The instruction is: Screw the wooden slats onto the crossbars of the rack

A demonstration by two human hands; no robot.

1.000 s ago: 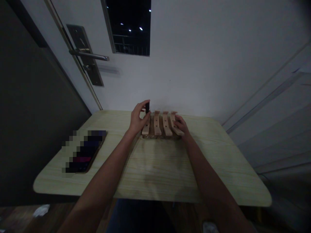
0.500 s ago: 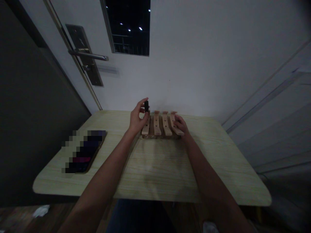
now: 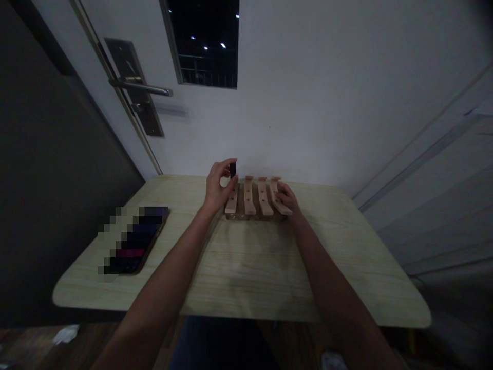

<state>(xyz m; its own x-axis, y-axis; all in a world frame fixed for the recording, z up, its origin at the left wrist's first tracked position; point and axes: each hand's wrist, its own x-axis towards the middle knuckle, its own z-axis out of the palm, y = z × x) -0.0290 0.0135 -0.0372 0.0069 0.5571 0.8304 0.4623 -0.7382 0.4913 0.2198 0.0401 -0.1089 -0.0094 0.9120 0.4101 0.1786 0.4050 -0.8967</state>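
Observation:
A small wooden rack [image 3: 256,201] with several pale slats lies at the far middle of the table [image 3: 246,262]. My left hand [image 3: 218,185] hovers over the rack's left end and pinches a small black object [image 3: 232,169] between thumb and fingers, just above the leftmost slat. My right hand [image 3: 287,198] rests on the rack's right end, fingers curled over the outer slat.
A dark phone [image 3: 134,239], partly pixelated, lies on the table's left side. A white wall stands right behind the table. A door with a metal lever handle [image 3: 140,88] is at the upper left. The table's near edge runs across below my forearms.
My left hand has turned the small black object a little and holds it slightly lower than half a second ago. My right hand has stayed on the rack.

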